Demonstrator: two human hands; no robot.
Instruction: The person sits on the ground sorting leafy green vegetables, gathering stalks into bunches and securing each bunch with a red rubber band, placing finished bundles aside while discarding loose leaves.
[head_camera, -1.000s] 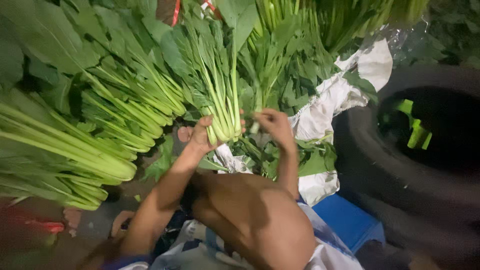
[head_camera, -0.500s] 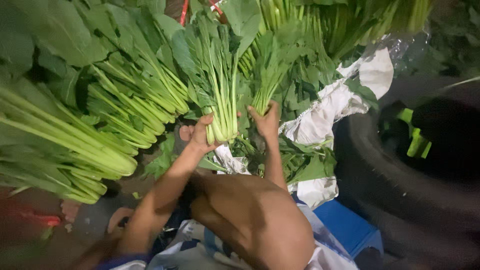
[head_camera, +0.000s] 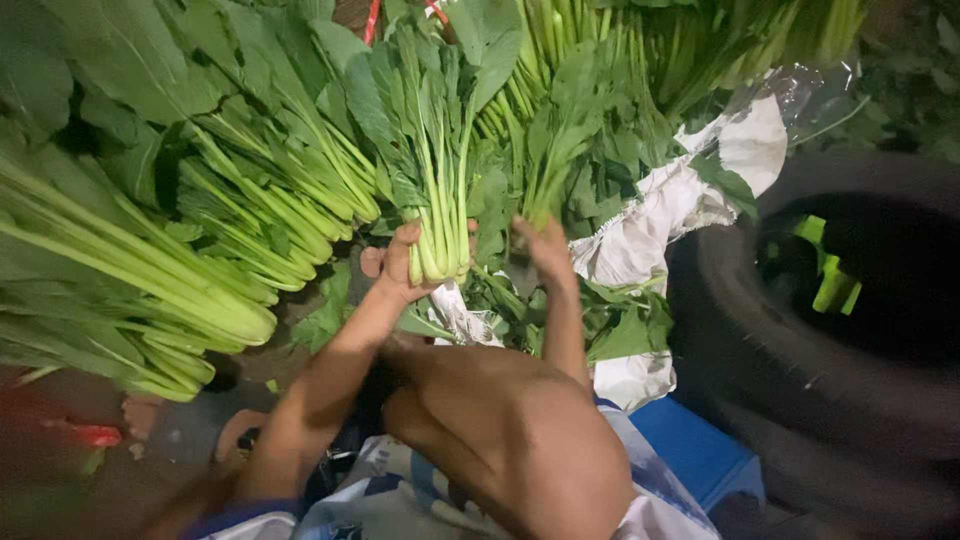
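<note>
Heaps of leafy greens (head_camera: 200, 200) fill the upper and left parts of the frame, long pale stalks stacked in bundles with their cut ends facing you. At the right edge sits a large black tyre (head_camera: 800, 330), dark and curved, with something bright green showing inside its hollow. White crumpled paper (head_camera: 680, 210) lies between the greens and the tyre, running from the upper right down toward the centre. Your bent knee (head_camera: 520, 430) rises at the bottom centre, and a blue block (head_camera: 690, 450) sits just right of it. In the middle of the frame, your left hand (head_camera: 400, 265) is closed around the stalk base of an upright bunch of greens (head_camera: 435, 170). Your right hand (head_camera: 548, 250), just beside it, grips the bottom of a smaller bunch (head_camera: 560, 150) of thinner stems, fingers wrapped around them.
</note>
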